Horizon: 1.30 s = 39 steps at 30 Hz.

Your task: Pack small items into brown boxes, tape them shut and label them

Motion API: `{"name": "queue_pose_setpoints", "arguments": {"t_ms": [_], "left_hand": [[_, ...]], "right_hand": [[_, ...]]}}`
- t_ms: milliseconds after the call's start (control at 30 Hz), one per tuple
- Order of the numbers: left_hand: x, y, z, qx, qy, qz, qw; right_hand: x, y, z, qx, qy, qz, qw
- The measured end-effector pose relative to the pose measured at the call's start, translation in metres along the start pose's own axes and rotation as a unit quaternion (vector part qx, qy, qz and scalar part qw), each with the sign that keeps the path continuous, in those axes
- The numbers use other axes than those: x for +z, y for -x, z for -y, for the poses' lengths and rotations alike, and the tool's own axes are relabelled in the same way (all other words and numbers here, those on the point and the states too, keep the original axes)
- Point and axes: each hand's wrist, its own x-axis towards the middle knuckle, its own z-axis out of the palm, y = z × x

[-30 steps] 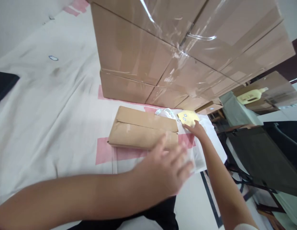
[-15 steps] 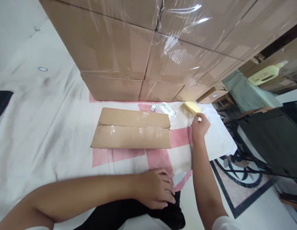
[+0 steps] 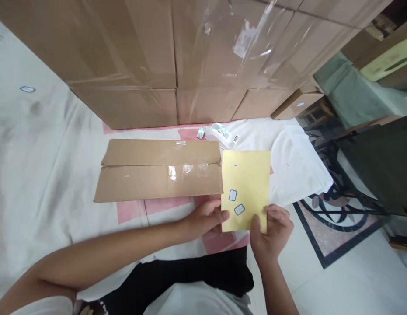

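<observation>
A yellow sheet [image 3: 247,181] with two blue-edged stickers on its lower part is held up before me. My right hand [image 3: 271,232] grips its lower right corner, the thumb on its face. At the lower left edge, my left hand [image 3: 208,221] pinches the sheet between thumb and fingers. Left of the sheet lies a long, flat cardboard box [image 3: 160,179] with strips of clear tape on its top. Just behind the sheet, a white roll-like item [image 3: 224,134] with green markings rests on the cloth.
Stacked cardboard boxes [image 3: 131,105] wrapped in clear film stand along the back. A white and pink cloth [image 3: 131,213] covers the surface. To the right are a white sheet [image 3: 297,164], a dark panel [image 3: 377,162] and a yellow bottle [image 3: 388,61]. One sticker [image 3: 27,89] lies far left.
My right hand has brought the yellow sheet from the back right toward me. My left hand has risen from near my lap and taken the sheet's left edge. The view has shifted.
</observation>
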Motion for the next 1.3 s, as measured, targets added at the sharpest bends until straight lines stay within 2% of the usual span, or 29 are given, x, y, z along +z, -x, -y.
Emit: {"name": "queue_pose_setpoints", "arguments": {"t_ms": [67, 133, 200, 267, 300, 367, 400, 433, 467, 533, 567, 600, 633, 667, 700, 767, 833, 900, 1100, 1300], "left_hand": [[0.003, 0.0, 0.002, -0.002, -0.02, -0.04, 0.999], [0.003, -0.002, 0.005, -0.009, -0.053, -0.061, 0.997], [0.001, -0.003, 0.008, -0.016, -0.089, -0.064, 0.994], [0.0, -0.003, 0.012, -0.001, -0.108, -0.077, 0.991], [0.0, -0.002, 0.014, 0.02, -0.119, -0.093, 0.988], [0.003, 0.005, 0.017, 0.092, -0.182, -0.141, 0.969], [0.005, 0.01, 0.018, 0.141, -0.244, -0.161, 0.946], [0.007, 0.015, 0.019, 0.196, -0.32, -0.174, 0.91], [0.009, 0.021, 0.02, 0.256, -0.402, -0.179, 0.861], [0.012, 0.029, 0.019, 0.388, -0.531, -0.171, 0.733], [0.012, 0.031, 0.018, 0.444, -0.568, -0.168, 0.673], [0.012, 0.031, 0.017, 0.483, -0.589, -0.17, 0.625], [0.011, 0.03, 0.017, 0.506, -0.6, -0.174, 0.595], [0.009, 0.028, 0.017, 0.513, -0.603, -0.179, 0.584], [0.008, 0.025, 0.017, 0.51, -0.597, -0.184, 0.592], [0.006, 0.019, 0.021, 0.49, -0.566, -0.193, 0.634], [0.004, 0.014, 0.025, 0.465, -0.525, -0.195, 0.686], [0.003, 0.011, 0.027, 0.444, -0.5, -0.194, 0.718], [0.0, 0.012, 0.022, 0.413, -0.513, -0.187, 0.729], [-0.003, 0.013, 0.017, 0.395, -0.514, -0.151, 0.747]], "right_hand": [[-0.006, 0.005, 0.006, 0.034, -0.044, 0.047, 0.997], [-0.01, 0.003, 0.011, 0.131, -0.128, 0.13, 0.974], [-0.012, -0.004, 0.011, 0.241, -0.204, 0.223, 0.922], [-0.01, -0.009, 0.007, 0.309, -0.249, 0.287, 0.872], [-0.008, -0.009, 0.003, 0.321, -0.258, 0.296, 0.862], [-0.004, -0.007, -0.001, 0.311, -0.243, 0.259, 0.882], [-0.002, -0.005, -0.002, 0.292, -0.224, 0.224, 0.903], [0.0, -0.002, -0.002, 0.268, -0.2, 0.187, 0.924], [0.0, 0.001, -0.001, 0.243, -0.176, 0.157, 0.941], [0.001, 0.005, 0.002, 0.199, -0.132, 0.123, 0.963], [0.0, 0.007, 0.003, 0.182, -0.115, 0.111, 0.97], [0.0, 0.008, 0.004, 0.167, -0.098, 0.096, 0.976], [-0.001, 0.01, 0.005, 0.152, -0.08, 0.079, 0.982], [-0.001, 0.012, 0.006, 0.136, -0.059, 0.059, 0.987], [-0.002, 0.014, 0.006, 0.115, -0.039, 0.041, 0.992], [-0.003, 0.02, 0.008, 0.063, -0.007, 0.021, 0.998], [-0.004, 0.026, 0.013, 0.007, 0.01, 0.026, 1.0], [-0.005, 0.03, 0.019, -0.035, 0.021, 0.05, 0.998], [-0.002, 0.023, 0.032, -0.115, 0.021, 0.21, 0.971], [0.002, 0.019, 0.03, -0.144, 0.016, 0.201, 0.969]]}}
